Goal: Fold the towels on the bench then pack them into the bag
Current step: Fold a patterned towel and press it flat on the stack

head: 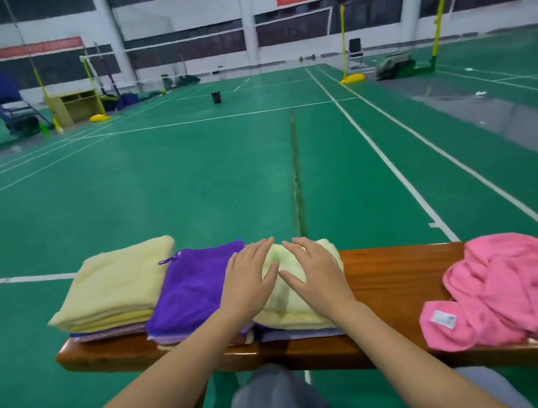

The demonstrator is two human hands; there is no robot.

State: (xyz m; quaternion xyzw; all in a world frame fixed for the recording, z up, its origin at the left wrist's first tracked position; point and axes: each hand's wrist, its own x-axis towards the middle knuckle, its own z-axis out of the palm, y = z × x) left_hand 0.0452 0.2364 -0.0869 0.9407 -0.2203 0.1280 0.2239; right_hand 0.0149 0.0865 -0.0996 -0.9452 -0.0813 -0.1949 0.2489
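**Two flat hands smoothing a folded towel on a bench**

The left hand [247, 275] and right hand [315, 269] lie palm down, side by side, fingers straight and thumbs almost meeting. They grip nothing. Both press on a folded pale green towel [301, 306], with the left hand at its border with a folded purple towel [190, 290]. Further left sits a folded cream towel [113, 288] on top of a small stack.

All three piles rest on a wooden bench [396, 276], and thinner layers show beneath them. Well apart on the right, a pink towel [511, 287] lies crumpled and unfolded, one corner hanging over the near edge.

The towels look soft, light and limp. They would likely sag if lifted by one corner, so a folded pile is best taken from both sides or scooped from underneath. The bench is narrow, and the piles reach both its edges. There is bare wood between the green and pink towels, and green court floor [192, 185] lies open beyond. No bag is in view.
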